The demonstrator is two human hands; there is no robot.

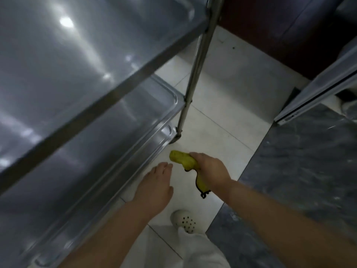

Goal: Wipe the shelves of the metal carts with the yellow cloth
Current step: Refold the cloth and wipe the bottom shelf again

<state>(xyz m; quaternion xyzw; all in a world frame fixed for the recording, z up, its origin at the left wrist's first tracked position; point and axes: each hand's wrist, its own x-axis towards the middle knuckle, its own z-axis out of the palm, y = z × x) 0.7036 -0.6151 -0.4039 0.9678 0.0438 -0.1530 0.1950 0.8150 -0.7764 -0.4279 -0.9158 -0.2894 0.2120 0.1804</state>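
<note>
A metal cart fills the left of the view, with a shiny top shelf (77, 55), a middle shelf (123, 105) and a lower shelf (108, 167) under it. My right hand (210, 169) grips a bunched yellow cloth (181, 159) with a dark edge, held over the floor just right of the lower shelf's rim. My left hand (154, 188) hovers beside that rim with its fingers straight and holding nothing, a little left of the cloth.
The cart's corner post (195, 74) runs down to a caster (176, 137) on white floor tiles (222, 117). Dark marble flooring (301, 161) lies right, past a white frame (316, 89). My white perforated shoe (184, 222) is below.
</note>
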